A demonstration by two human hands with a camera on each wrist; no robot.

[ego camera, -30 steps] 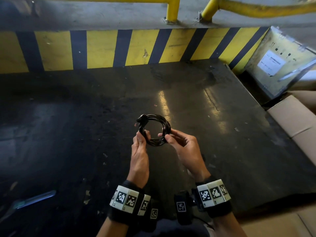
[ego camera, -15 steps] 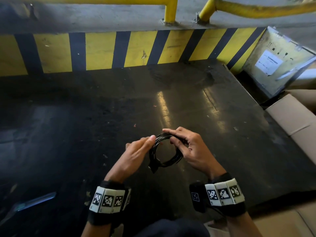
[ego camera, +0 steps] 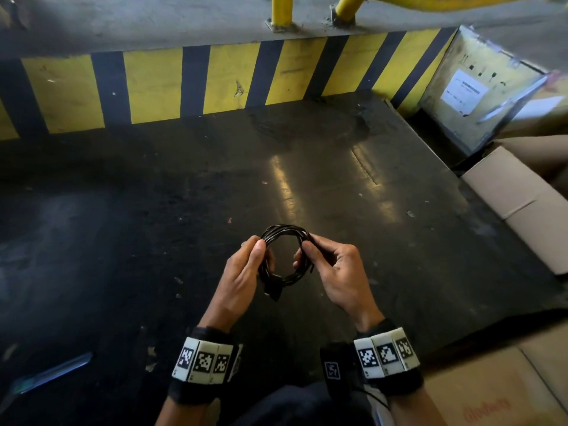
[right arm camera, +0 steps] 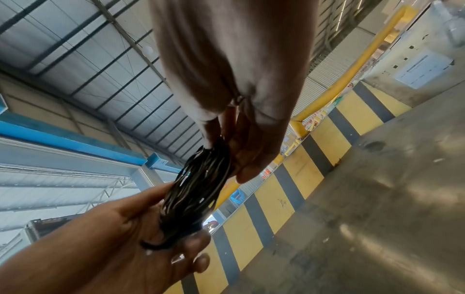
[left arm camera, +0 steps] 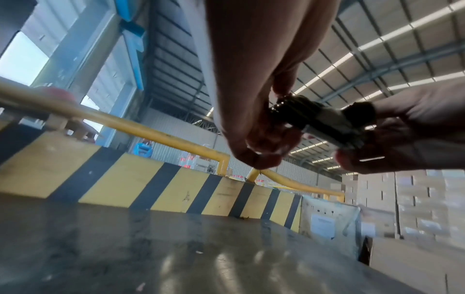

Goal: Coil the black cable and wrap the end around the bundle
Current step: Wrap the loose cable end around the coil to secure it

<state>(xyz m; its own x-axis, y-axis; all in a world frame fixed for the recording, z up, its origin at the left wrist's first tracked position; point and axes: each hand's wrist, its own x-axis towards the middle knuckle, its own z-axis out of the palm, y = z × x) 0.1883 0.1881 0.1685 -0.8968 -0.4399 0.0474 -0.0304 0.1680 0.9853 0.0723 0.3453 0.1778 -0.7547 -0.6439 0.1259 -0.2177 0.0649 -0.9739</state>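
The black cable (ego camera: 284, 233) is wound into a small round coil of several loops, held in the air above the dark floor. My left hand (ego camera: 258, 256) pinches the coil's left side between thumb and fingers. My right hand (ego camera: 302, 255) pinches its right side. A black plug end (ego camera: 273, 292) hangs from the coil's lower left, below my left hand. In the right wrist view the coil (right arm camera: 198, 189) runs edge-on between both hands. In the left wrist view the bundle (left arm camera: 319, 117) is blurred between the two hands.
A yellow-and-black striped kerb (ego camera: 215, 84) with yellow rails (ego camera: 281, 9) closes the far side. A metal box with a white label (ego camera: 470, 90) and cardboard boxes (ego camera: 519, 204) stand on the right. A bluish strip (ego camera: 52, 375) lies on the floor (ego camera: 123, 241) at lower left.
The coil was turned over between my hands, so the plug end went from the upper left to the lower left. Both hands shifted their hold to the coil's sides.
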